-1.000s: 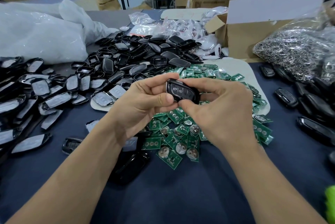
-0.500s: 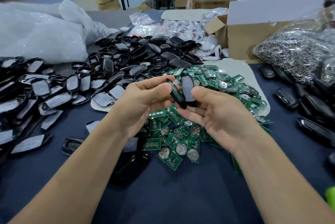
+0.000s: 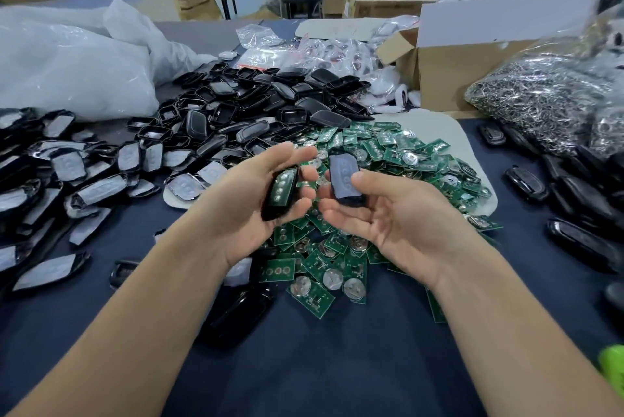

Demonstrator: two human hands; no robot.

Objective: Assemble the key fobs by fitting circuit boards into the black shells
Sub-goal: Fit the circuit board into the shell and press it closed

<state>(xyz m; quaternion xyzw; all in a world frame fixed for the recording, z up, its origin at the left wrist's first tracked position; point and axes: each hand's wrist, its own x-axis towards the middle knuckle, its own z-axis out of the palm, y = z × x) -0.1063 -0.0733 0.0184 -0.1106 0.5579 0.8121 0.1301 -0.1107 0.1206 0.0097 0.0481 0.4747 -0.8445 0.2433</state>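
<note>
Two hands over the heap of green circuit boards (image 3: 398, 153) on my dark blue desk (image 3: 337, 349): left hand (image 3: 243, 217) fingers curled round a glossy black plastic shell half (image 3: 280, 192), right hand (image 3: 398, 224) fingers and thumb clamped on a grey-faced black shell half (image 3: 344, 177), the halves just apart.

Left shell half (image 3: 280, 192) and right shell half (image 3: 344, 178), just apart, above heaped green circuit boards (image 3: 398, 153)

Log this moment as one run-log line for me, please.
left hand: holds black shell half | right hand: holds second shell half | halves: apart | circuit boards: piled beneath
</note>
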